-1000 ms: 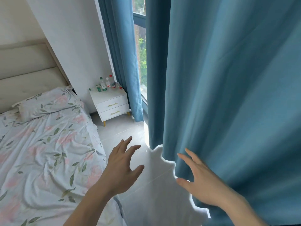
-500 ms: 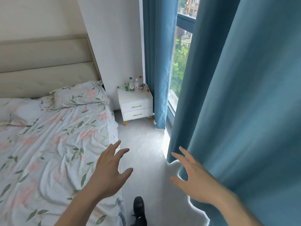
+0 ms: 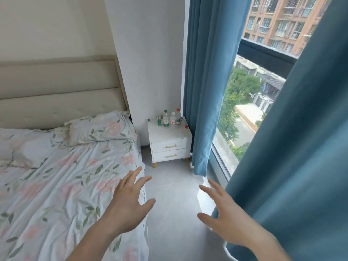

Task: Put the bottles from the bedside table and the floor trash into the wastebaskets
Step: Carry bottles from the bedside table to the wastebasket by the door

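A white bedside table (image 3: 169,135) with two drawers stands in the corner between the bed and the window. On its back edge stand several plastic bottles: one with a green cap (image 3: 165,118), one with a red cap (image 3: 178,117) and a white-capped one (image 3: 172,119) between them, plus a small green box and loose caps. My left hand (image 3: 128,202) and my right hand (image 3: 224,217) are held out low in front of me, fingers spread, holding nothing, well short of the table. No wastebasket and no floor trash is in view.
A bed (image 3: 56,185) with a floral sheet fills the left side. Blue curtains hang at the right (image 3: 293,166) and beside the table (image 3: 203,110), with a full-height window between them. A strip of grey tile floor (image 3: 169,185) runs from me to the table.
The view has swung right and lifted, so the bedside table now sits nearer the middle and the window shows. Both hands stay open and spread in front of me.
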### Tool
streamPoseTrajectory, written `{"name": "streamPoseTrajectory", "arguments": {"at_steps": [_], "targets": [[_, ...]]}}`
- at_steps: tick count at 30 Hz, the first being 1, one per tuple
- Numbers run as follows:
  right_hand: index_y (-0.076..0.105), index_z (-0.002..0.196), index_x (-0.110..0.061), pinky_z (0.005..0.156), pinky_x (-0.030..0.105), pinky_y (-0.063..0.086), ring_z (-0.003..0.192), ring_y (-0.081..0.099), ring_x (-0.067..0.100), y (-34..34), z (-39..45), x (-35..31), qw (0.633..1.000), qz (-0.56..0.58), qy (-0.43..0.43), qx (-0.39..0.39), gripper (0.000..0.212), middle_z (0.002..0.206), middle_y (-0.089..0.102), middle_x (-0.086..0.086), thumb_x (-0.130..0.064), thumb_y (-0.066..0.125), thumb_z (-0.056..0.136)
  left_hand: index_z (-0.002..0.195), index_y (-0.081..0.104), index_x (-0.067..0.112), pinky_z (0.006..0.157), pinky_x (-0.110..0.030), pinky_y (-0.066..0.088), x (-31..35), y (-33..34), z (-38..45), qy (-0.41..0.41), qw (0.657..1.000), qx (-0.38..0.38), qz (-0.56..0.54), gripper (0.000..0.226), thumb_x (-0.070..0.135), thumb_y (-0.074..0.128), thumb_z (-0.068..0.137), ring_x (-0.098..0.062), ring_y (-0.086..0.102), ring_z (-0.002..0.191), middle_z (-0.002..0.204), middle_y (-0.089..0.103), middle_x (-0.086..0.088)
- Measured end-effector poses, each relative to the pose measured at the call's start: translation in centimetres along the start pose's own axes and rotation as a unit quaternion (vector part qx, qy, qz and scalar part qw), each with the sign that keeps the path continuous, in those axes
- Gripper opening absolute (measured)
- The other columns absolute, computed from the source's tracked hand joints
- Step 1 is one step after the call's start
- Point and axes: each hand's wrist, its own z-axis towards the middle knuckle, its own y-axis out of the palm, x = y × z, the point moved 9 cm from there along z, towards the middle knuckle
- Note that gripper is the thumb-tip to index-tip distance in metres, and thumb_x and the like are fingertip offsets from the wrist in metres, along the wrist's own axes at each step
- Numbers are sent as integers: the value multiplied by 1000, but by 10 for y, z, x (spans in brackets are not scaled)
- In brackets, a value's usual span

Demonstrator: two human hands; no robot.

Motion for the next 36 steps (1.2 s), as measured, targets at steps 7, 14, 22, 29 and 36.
{"name": "streamPoseTrajectory", "arguments": {"at_steps": [7, 14, 22, 29, 36], "targets": [[19, 154, -52, 120, 31, 28, 152, 18, 7, -23, 106, -9, 999, -34, -23, -13, 75, 166, -4, -27, -57, 62, 93, 148, 36, 45, 124, -30, 8, -20, -18, 76, -21, 1000, 6, -1, 62, 51, 62, 93, -5, -5, 154, 165, -2, 26], [16, 157, -48, 120, 35, 30, 155, 16, 15, -43, 230, 3, 996, -61, -34, -51, 78, 168, -9, -21, -60, 59, 93, 150, 33, 46, 124, -30, 8, -44, -31, 174, -54, 998, 2, 17, 63, 49, 61, 94, -4, -8, 154, 166, -4, 25], [12, 158, -46, 122, 41, 29, 157, 10, 17, -99, 369, 24, 995, -58, -47, -63, 82, 168, -13, -20, -60, 58, 92, 154, 27, 43, 126, -36, 7, -50, -47, 322, -95, 994, -2, 62, 68, 53, 58, 94, -11, -11, 154, 167, -9, 20], [11, 160, -42, 124, 38, 25, 158, 3, 18, -139, 465, 40, 993, -69, -54, -82, 85, 169, -11, -16, -56, 60, 92, 157, 20, 43, 127, -38, 4, -46, -43, 407, -115, 991, -10, 62, 73, 51, 57, 95, -12, -20, 154, 167, -20, 17], [11, 160, -41, 124, 36, 24, 158, 1, 19, -157, 562, 48, 991, -82, -36, -100, 84, 169, -10, -12, -53, 60, 94, 159, 14, 42, 127, -40, 2, -80, -43, 500, -128, 990, -18, 57, 77, 51, 57, 96, -13, -21, 154, 166, -24, 17]]}}
